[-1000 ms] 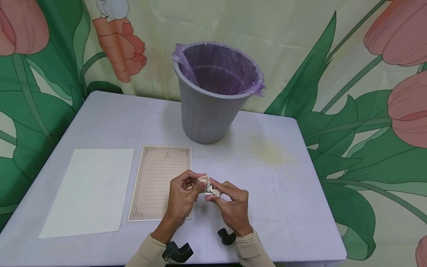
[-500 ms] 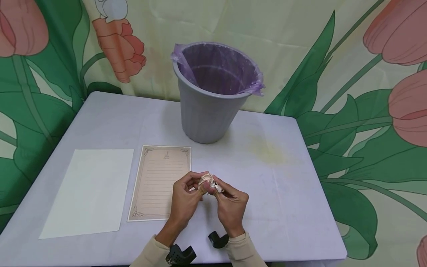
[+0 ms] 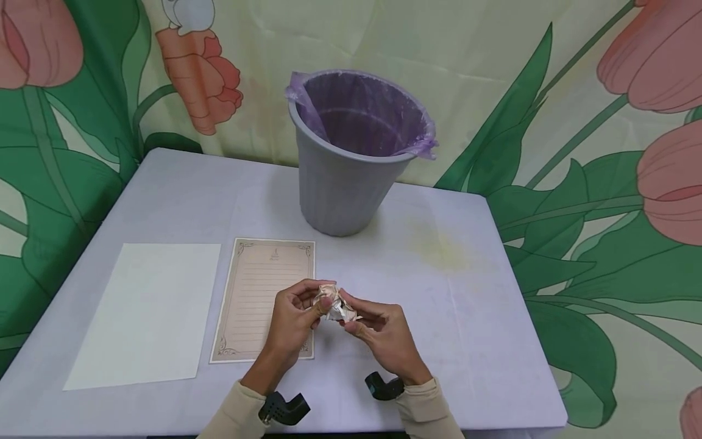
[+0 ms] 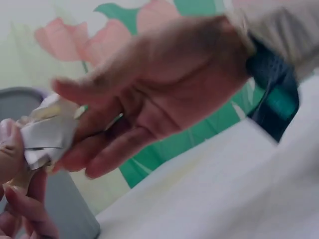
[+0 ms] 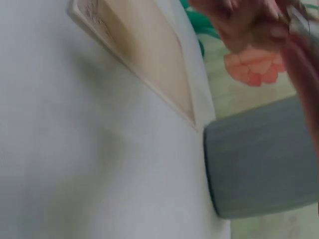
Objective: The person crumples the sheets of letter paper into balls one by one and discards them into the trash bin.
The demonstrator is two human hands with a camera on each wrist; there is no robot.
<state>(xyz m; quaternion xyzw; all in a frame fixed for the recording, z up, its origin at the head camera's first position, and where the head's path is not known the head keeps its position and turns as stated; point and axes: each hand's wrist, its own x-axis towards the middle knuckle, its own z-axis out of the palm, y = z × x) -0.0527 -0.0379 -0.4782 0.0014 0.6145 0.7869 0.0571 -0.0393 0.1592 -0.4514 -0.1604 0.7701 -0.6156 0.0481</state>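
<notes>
Between the two hands, above the front part of the table, is a small crumpled ball of paper (image 3: 339, 308), cream and white with creased folds. The left hand (image 3: 293, 317) pinches its left side between thumb and fingers. From the right, the right hand (image 3: 386, 332) grips the other side with thumb and fingertips. In the left wrist view the paper ball (image 4: 49, 134) shows flat folded strips, with fingers on both sides of it. Only a sliver of it shows in the right wrist view, at the top right corner.
A grey bin (image 3: 342, 195) with a purple liner (image 3: 419, 146) stands at the back of the white-covered table (image 3: 450, 341). Lined, ornate-bordered sheets (image 3: 263, 292) lie partly under the left hand. Farther left lies blank white paper (image 3: 148, 314). Behind hangs a tulip-patterned cloth (image 3: 493, 73).
Both hands have kept hold of the paper ball and shifted it slightly to the left. The right wrist has swung out to the right, and the thumbs have moved apart on the ball.
</notes>
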